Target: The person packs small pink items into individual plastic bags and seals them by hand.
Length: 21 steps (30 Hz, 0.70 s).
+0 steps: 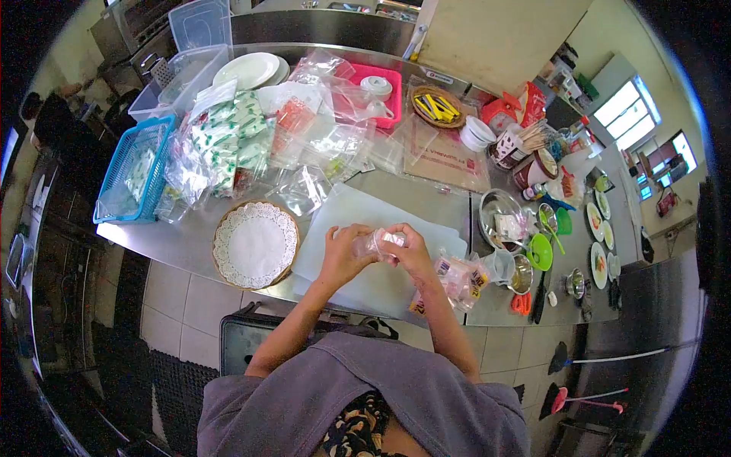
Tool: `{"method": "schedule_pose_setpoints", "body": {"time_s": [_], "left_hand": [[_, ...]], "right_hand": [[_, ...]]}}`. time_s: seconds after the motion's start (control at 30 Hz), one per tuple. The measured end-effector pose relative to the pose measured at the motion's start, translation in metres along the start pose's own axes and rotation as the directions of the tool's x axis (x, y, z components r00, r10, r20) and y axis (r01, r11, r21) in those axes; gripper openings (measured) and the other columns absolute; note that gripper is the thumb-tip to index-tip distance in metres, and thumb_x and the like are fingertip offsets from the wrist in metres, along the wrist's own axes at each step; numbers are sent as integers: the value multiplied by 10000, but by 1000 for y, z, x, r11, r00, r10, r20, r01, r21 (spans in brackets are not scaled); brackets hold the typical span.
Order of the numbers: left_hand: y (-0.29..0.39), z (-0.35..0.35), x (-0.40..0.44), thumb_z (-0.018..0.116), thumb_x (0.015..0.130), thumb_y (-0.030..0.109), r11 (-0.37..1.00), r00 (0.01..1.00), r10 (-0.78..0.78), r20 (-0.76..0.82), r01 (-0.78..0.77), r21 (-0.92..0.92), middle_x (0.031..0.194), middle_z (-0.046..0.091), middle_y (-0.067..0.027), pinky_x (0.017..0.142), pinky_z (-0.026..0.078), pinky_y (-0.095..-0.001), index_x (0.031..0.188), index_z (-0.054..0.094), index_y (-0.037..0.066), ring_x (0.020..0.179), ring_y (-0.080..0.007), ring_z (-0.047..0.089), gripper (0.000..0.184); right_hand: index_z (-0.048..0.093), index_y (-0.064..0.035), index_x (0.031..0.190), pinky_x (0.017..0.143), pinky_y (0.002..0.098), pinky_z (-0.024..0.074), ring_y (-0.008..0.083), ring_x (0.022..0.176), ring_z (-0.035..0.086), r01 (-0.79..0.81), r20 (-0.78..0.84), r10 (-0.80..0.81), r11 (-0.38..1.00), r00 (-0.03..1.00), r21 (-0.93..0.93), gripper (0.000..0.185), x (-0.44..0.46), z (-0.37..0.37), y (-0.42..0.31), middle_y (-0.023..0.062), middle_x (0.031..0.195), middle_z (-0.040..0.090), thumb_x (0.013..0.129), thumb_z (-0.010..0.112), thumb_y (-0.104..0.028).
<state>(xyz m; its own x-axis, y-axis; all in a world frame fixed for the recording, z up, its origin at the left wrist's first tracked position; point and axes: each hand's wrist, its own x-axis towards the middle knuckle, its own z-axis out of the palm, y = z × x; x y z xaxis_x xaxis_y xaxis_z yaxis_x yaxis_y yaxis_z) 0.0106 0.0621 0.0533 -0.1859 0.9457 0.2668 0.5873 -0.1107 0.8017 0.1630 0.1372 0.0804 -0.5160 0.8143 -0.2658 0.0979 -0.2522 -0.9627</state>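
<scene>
Both of my hands meet over a pale translucent cutting board (343,228) on the steel counter. Between them is a small clear plastic-wrapped item (373,244) with pinkish white contents. My left hand (348,251) has its fingers wrapped round one side of it. The other side is gripped by my right hand (409,250). Just right of my right hand lies a plastic package with yellow and pink print (459,280). A round woven tray lined with a white lace doily (256,244) rests to the left of the board.
A blue basket (137,171), plastic bags (228,145), white plates (247,71) and a pink tray (392,87) stand along the back left. Metal bowls (499,215), a green ladle (540,251) and cups are at the right. Another person (68,129) is at far left.
</scene>
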Motion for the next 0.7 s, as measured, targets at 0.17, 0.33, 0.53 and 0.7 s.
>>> {"method": "schedule_pose_setpoints", "body": {"time_s": [0.17, 0.33, 0.53, 0.7], "left_hand": [[-2, -2, 6, 788, 604, 311, 992, 996, 76, -36, -79, -102, 1028, 598, -7, 992, 201, -450, 1050, 571, 122, 1009, -177, 534, 531], [-1, -1, 7, 783, 614, 294, 985, 996, 91, -25, -94, -147, 1033, 601, -1, 1000, 186, -448, 1057, 573, 125, 1009, -162, 538, 519], [6, -6, 8, 781, 623, 241, 976, 993, 108, -35, -113, -186, 1037, 607, 0, 1019, 175, -453, 1070, 569, 128, 1010, -158, 544, 507], [10, -9, 5, 792, 606, 190, 967, 987, 151, -63, -161, -196, 1048, 618, -3, 1031, 213, -450, 1071, 577, 129, 1011, -169, 566, 516]], "right_hand": [[521, -59, 943, 407, 186, 379, 58, 477, 499, 25, -10, -24, 997, 1000, 79, 236, -1, 2, 3, 35, 709, 590, 762, 668, -98], [526, -55, 914, 370, 179, 371, 50, 471, 500, 197, -92, -202, 979, 975, -56, 181, -16, 16, -24, 37, 734, 589, 764, 627, -58], [536, -30, 862, 377, 189, 401, 54, 492, 528, 269, -147, -326, 912, 934, -310, 99, -22, 28, -31, 27, 726, 585, 771, 576, -29], [556, -70, 824, 415, 259, 440, 100, 461, 553, 239, -143, -331, 864, 933, -444, 86, -20, 26, -27, 45, 651, 608, 767, 600, -116]]}}
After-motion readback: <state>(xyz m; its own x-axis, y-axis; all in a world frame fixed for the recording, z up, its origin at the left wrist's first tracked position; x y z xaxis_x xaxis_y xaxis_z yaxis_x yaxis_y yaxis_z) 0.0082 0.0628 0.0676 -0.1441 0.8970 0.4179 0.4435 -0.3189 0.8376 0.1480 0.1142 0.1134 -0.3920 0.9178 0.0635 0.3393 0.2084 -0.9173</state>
